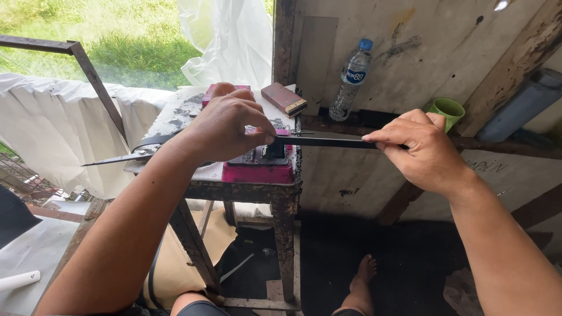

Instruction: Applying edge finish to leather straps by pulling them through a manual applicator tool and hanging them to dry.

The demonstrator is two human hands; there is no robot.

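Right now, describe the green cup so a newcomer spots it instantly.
Start at the stained board wall and find the clear water bottle standing on its ledge. To the bottle's right, just above the right hand, sits the green cup, the only bright green thing there.

**Camera placement: single head view**

One camera, worn on the person's head, looks forward and down along both forearms. It sits close to the small worktop, which fills the frame centre. The wooden wall closes the right background, the grassy outdoors the upper left; the floor lies below.
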